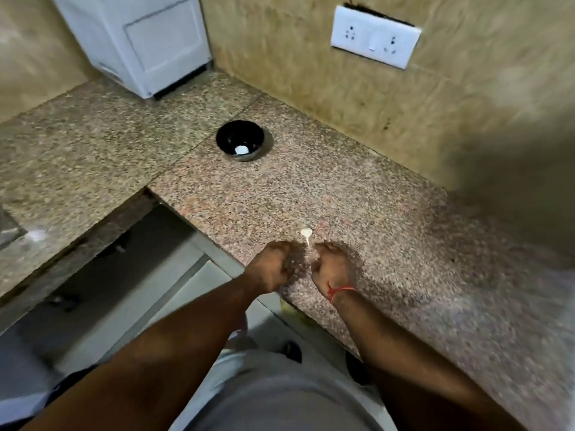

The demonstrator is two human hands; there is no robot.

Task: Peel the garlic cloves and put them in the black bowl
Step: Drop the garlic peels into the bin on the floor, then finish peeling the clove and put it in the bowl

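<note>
The black bowl [240, 132] stands on the granite counter [389, 244], well beyond my hands, with one white peeled clove [241, 149] inside. A pale garlic clove [306, 233] with a thin tail lies on the counter just past my fingertips. My left hand [273, 264] and my right hand [330, 265] sit close together near the counter's front edge, both with fingers curled. A small pale bit shows at the right hand's fingertips. Motion blur hides what the left hand holds.
A white appliance [140, 42] stands at the back left corner. A wall socket plate [375, 37] is on the tiled wall behind. The counter turns left around an open gap [130, 259] above the floor.
</note>
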